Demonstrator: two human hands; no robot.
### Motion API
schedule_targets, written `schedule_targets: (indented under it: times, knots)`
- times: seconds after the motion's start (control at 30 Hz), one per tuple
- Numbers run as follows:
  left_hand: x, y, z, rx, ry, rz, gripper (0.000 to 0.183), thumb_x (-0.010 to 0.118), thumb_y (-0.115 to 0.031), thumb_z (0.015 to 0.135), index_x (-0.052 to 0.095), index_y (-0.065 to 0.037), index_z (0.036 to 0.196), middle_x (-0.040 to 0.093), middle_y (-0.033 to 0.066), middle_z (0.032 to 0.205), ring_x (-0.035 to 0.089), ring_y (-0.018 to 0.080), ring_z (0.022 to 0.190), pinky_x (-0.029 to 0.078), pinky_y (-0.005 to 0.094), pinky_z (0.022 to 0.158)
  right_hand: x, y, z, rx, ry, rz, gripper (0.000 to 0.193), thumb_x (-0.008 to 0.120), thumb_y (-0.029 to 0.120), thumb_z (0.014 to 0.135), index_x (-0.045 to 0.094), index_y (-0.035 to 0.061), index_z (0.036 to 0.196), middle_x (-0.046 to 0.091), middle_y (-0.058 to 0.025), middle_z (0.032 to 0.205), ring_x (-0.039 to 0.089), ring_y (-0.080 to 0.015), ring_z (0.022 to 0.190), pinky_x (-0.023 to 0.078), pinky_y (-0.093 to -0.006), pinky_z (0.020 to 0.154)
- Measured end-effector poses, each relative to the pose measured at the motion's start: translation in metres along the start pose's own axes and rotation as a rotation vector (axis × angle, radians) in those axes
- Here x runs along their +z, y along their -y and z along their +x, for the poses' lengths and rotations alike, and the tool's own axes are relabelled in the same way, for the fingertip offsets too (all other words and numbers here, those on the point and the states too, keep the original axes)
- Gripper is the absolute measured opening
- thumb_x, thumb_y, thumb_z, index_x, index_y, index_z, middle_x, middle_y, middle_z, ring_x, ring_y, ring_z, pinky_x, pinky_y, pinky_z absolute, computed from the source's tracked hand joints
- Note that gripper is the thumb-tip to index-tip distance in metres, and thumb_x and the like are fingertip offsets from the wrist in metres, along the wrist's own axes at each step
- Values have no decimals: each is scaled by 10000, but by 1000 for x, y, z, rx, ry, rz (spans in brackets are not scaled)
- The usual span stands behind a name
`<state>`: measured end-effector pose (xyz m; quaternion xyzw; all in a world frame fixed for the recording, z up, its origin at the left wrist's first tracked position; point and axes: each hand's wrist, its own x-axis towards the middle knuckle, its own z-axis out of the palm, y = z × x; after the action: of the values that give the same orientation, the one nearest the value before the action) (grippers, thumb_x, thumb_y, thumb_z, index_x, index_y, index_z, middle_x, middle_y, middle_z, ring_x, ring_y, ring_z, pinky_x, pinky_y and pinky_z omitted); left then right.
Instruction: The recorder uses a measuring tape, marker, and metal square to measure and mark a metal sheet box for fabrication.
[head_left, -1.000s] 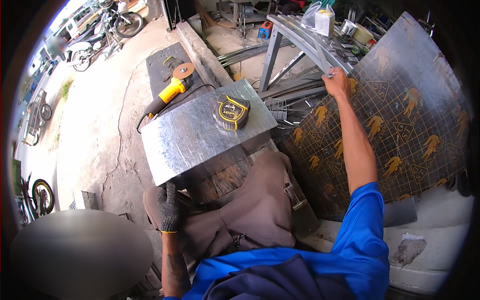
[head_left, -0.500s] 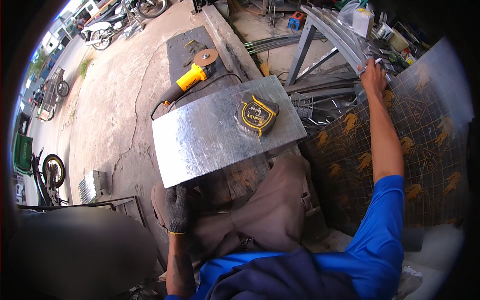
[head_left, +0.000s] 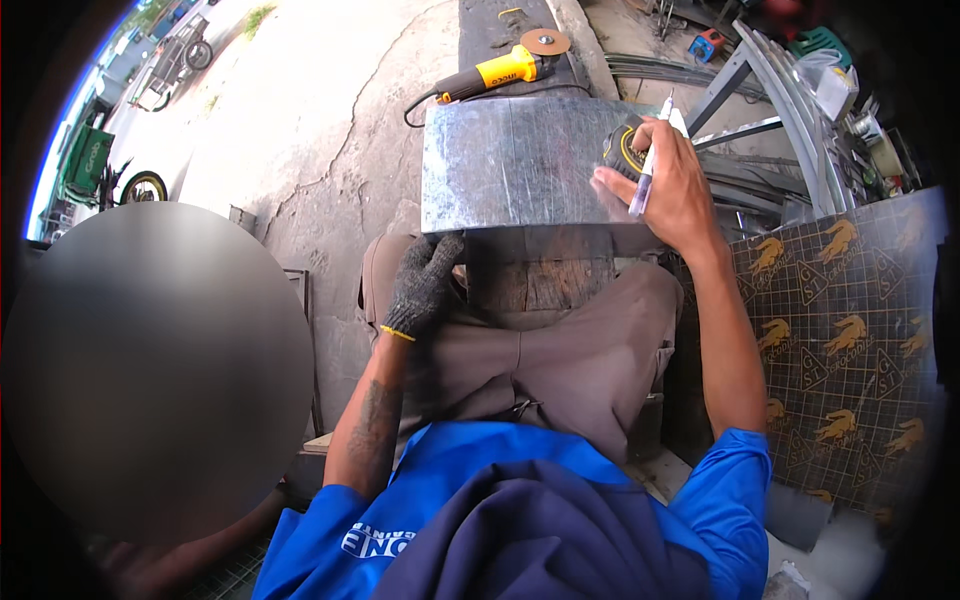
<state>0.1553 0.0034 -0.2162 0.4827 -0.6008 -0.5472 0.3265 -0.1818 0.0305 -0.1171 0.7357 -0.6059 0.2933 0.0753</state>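
Observation:
A shiny sheet-metal piece (head_left: 510,165) with a flat top and a folded near edge lies across the wooden bench (head_left: 555,285) before my knees. My left hand (head_left: 422,285), in a dark knitted glove, is at its near left edge, fingers curled at the rim and partly hidden under it. My bare right hand (head_left: 672,190) is over the right end of the metal, with a white pen (head_left: 645,185) held slantwise in its fingers. Beneath that hand a black and yellow tape measure (head_left: 622,150) is partly covered; thumb and forefinger reach around it, but contact is unclear.
Beyond the metal lies a yellow angle grinder (head_left: 500,72) with a brown disc and a cord. Grey metal frames (head_left: 790,110) stand at the far right, near a dark patterned board (head_left: 830,340). At left, a blurred shape hides much, with another person's arm (head_left: 215,540) below it.
My right hand has come back from the clutter at the far right to the tape measure, bringing the pen. My left hand remains at the metal's edge. The view has shifted.

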Motion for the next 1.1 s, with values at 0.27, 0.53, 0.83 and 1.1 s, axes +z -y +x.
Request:
schedule_targets:
  times: [0.27, 0.53, 0.83, 1.1]
  knots:
    - [4, 26, 7, 131, -89, -1, 296, 603, -262, 1051, 701, 9, 1120, 698, 49, 952, 608, 128, 893, 497, 306, 836, -11, -20, -62, 623, -662, 812, 391, 783, 286, 933, 479, 71, 1055, 635, -63, 996, 589, -124, 841, 499, -308, 761]
    - [13, 19, 13, 219, -170, -108, 273, 603, -279, 1061, 692, -25, 1109, 675, 11, 926, 575, 110, 854, 489, 305, 779, -11, -36, -90, 675, -850, 1303, 430, 616, 410, 1010, 554, 39, 1218, 645, -113, 1142, 666, -298, 1105, 541, -492, 993]
    - [31, -28, 24, 73, -284, -478, 366, 669, -359, 1026, 695, -16, 1151, 676, -1, 1075, 568, 93, 978, 471, 271, 855, -27, -41, -51, 762, -770, 1418, 495, 632, 467, 976, 568, 59, 1248, 621, -120, 1180, 636, -293, 1084, 551, -540, 918]
    - [23, -74, 27, -52, -348, -507, 499, 697, -456, 983, 700, 0, 1184, 659, 31, 1025, 550, 125, 912, 481, 310, 811, -45, -40, -13, 774, -756, 1327, 545, 675, 482, 956, 552, 51, 1266, 604, -116, 1177, 603, -236, 1102, 516, -549, 967]
